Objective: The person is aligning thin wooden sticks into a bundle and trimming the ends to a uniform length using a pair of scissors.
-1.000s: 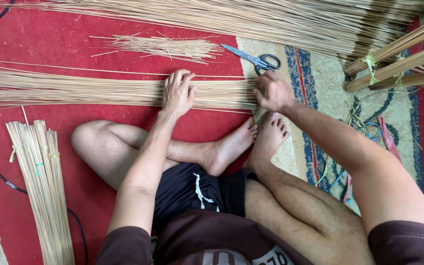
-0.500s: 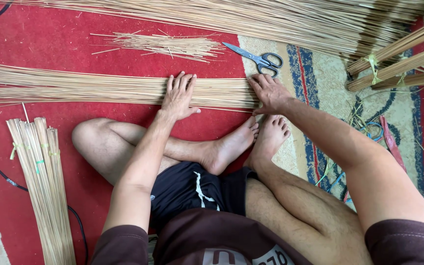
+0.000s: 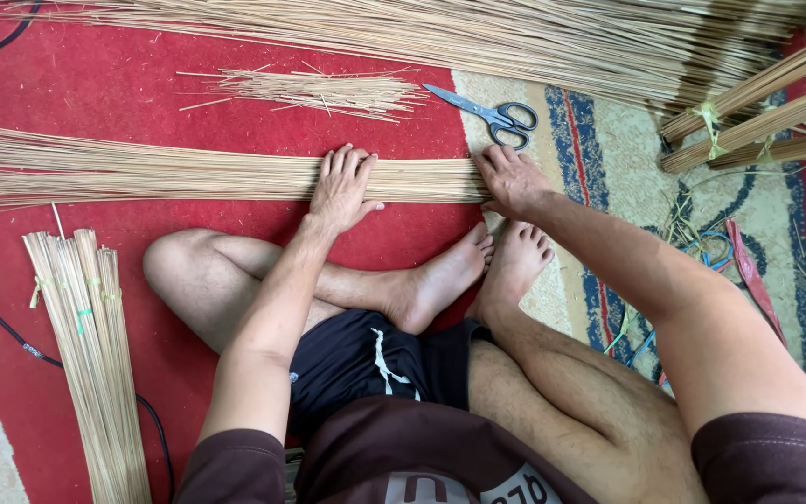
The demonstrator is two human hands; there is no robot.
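Left hand [image 3: 342, 187] flat, fingers spread open, pressing on long bundle of thin sticks [image 3: 142, 173] laid across red mat [image 3: 95, 84]. Right hand [image 3: 512, 180] open at bundle's right end, near mat's right edge, palm down. Scissors [image 3: 492, 117] just beyond. Tied stick bundle [image 3: 90, 364] at mat's left edge

The person wears a dark maroon short-sleeved shirt [image 3: 440, 457] with pale print on its front, and black shorts [image 3: 366, 359] with a white drawstring [image 3: 386, 359]. Both forearms, the lower legs and the feet [image 3: 478, 271] are bare.
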